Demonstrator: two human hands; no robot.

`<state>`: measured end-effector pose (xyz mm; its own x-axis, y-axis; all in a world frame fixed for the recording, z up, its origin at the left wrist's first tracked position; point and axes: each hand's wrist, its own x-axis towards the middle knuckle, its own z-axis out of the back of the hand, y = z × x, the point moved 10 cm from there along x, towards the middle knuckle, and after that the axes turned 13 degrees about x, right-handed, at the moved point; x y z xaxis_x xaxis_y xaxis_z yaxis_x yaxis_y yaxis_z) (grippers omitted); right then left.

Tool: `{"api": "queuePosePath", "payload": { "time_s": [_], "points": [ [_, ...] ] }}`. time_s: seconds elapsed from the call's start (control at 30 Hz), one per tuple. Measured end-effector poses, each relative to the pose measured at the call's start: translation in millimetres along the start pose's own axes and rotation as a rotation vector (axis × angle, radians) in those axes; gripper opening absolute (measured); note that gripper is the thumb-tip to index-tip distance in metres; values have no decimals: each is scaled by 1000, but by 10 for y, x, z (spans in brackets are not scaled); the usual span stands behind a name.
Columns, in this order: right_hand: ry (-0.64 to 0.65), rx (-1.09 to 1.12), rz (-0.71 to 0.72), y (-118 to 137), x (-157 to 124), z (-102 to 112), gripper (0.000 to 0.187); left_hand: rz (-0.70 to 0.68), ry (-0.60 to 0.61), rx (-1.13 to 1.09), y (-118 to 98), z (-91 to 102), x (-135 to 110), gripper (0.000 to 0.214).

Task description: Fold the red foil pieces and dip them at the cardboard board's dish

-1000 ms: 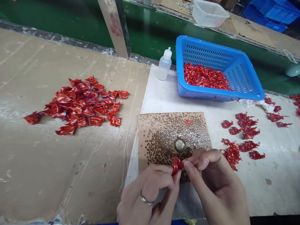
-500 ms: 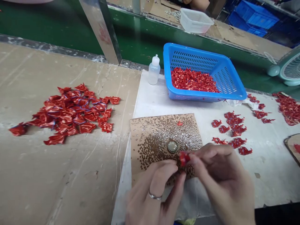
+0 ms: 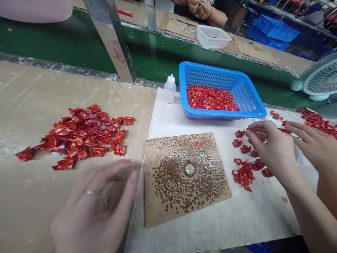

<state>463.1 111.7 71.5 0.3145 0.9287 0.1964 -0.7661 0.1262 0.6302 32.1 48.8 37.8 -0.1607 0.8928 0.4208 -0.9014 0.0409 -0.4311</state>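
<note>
My left hand (image 3: 96, 207), with a ring on one finger, hovers over the brown board at lower left. Its thumb and fingers are apart, though slightly blurred, and a bit of red shows between them. Beyond it lies a pile of shiny red fabric pieces with blue edging (image 3: 84, 131). My right hand (image 3: 276, 151) is over the small gathered red pieces at right. Its thumb and forefinger are apart beside one gathered red piece (image 3: 240, 133). Between my hands lies a glue-spotted cardboard sheet (image 3: 158, 218) with a round cap (image 3: 190, 169) on it.
Another person's hand (image 3: 313, 144) reaches in beside my right hand. A blue basket (image 3: 223, 113) of red pieces and a squeeze bottle (image 3: 170, 89) stand at the back. A metal post (image 3: 116, 45) rises behind; a fan (image 3: 319, 79) is at right. Across the divider, someone's hands (image 3: 200, 8) work.
My hands have parted: the left moved to the left, the right to the far right. The red piece left the spot above the cardboard. Another person's hand came in, and a clump of red pieces appeared.
</note>
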Motion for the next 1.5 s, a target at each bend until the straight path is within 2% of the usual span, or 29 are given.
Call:
{"api": "queuePosePath", "payload": {
  "time_s": [0.07, 0.13, 0.23, 0.37, 0.47, 0.7, 0.93, 1.13, 1.27, 1.37, 1.5],
  "points": [
    [30, -50, 82, 85, -147, 50, 14, -89, -16, 146, 87, -16, 192, 33],
    [135, -66, 167, 149, -324, 9, 18, -224, -43, 281, 91, -53, 321, 39],
    [309, -64, 280, 180, -586, -121, 24, -381, -39, 375, 51, -152, 355, 36],
    [350, -135, 468, 253, -785, -184, 24, -402, 6, 286, 67, -172, 252, 28],
    [368, -176, 504, 288, -807, -243, 19, -379, 43, 231, 128, -131, 155, 26],
    [338, -144, 408, 300, -677, -261, 25, -314, 105, 44, 213, 17, -72, 34],
    [327, -17, 307, 333, -644, -230, 16, -240, 97, 70, 257, 138, -208, 31],
    [382, 77, 145, 199, -615, -393, 14, -201, 33, 65, 276, 221, -211, 29],
    [386, 109, 112, 229, -601, -453, 16, -175, 9, 67, 342, 249, -235, 30],
    [405, 221, 79, 323, -621, -485, 22, -151, 39, 52, 419, 214, -252, 36],
    [444, 402, -88, 326, -671, -571, 22, -155, 71, 86, 445, 171, -250, 37]
  ]
}}
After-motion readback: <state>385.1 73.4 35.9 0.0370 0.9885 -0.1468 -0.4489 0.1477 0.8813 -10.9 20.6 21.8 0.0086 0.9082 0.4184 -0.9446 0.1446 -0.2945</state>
